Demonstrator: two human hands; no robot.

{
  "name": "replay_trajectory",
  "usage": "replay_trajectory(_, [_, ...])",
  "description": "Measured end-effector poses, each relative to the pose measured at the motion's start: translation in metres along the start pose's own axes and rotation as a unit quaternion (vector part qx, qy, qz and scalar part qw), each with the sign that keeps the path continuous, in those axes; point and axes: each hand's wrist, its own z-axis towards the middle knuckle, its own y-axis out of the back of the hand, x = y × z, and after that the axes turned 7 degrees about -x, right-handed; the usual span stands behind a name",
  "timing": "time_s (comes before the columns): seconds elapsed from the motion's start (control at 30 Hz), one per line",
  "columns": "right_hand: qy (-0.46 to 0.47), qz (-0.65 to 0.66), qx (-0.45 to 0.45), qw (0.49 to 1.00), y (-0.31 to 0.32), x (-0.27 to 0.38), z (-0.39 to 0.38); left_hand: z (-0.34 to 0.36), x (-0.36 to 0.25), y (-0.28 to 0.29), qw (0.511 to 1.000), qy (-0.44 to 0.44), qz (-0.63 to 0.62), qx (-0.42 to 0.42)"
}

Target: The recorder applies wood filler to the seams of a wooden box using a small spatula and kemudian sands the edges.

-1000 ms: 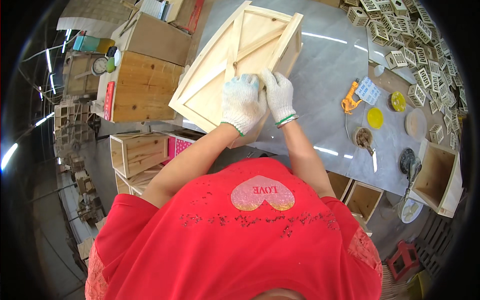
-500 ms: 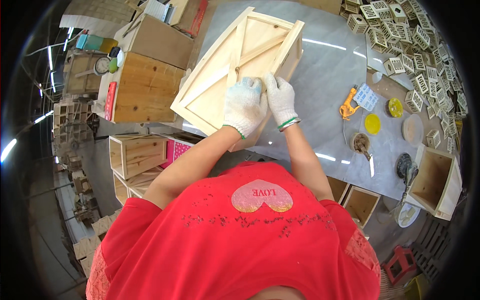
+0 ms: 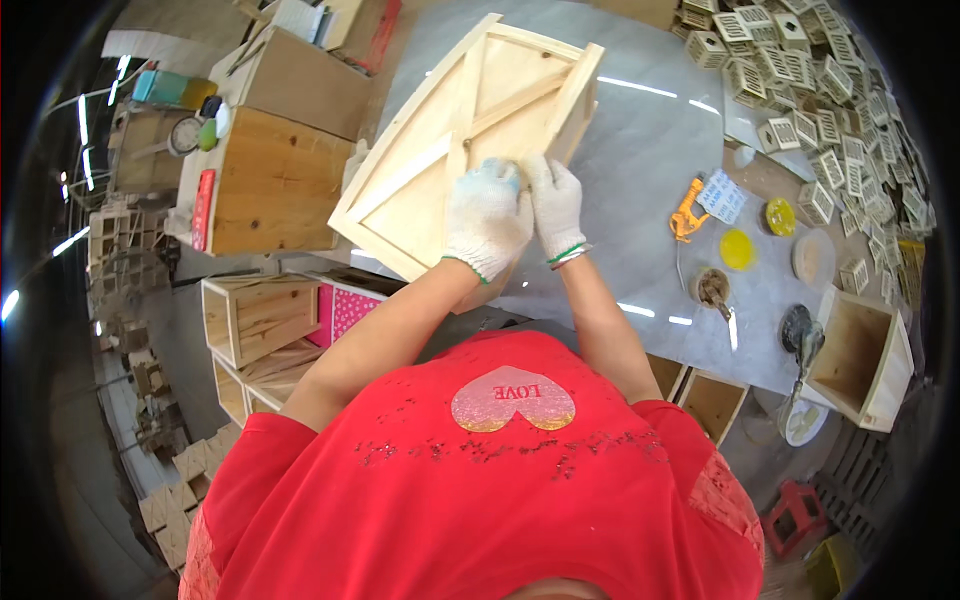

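Wooden box [image 3: 462, 130] | barely moved | left hand [image 3: 488, 222], right hand [image 3: 557, 207] curled against it | grip: cannot tell

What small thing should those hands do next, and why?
Perhaps slide the right hand slightly farther along the crate's side rail, with the left hand steadying: both gloved hands sit close together by that rail, and it runs on uncovered beyond the right one.
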Motion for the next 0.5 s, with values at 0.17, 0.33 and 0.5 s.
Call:
replay_trajectory(0.17, [0.089,-0.107,0.043,0.989,0.011,-0.004,-0.001,-0.006,-0.001,-0.001,1.000,-0.001,0.004,-0.002])
replay_trajectory(0.33, [0.049,-0.259,0.051,0.963,0.067,0.008,-0.026,0.001,-0.004,0.006,0.999,0.014,0.028,0.031])
replay_trajectory(0.5, [-0.010,-0.360,-0.055,0.931,0.108,0.018,-0.063,0.002,-0.005,0.006,1.000,0.001,-0.009,0.023])
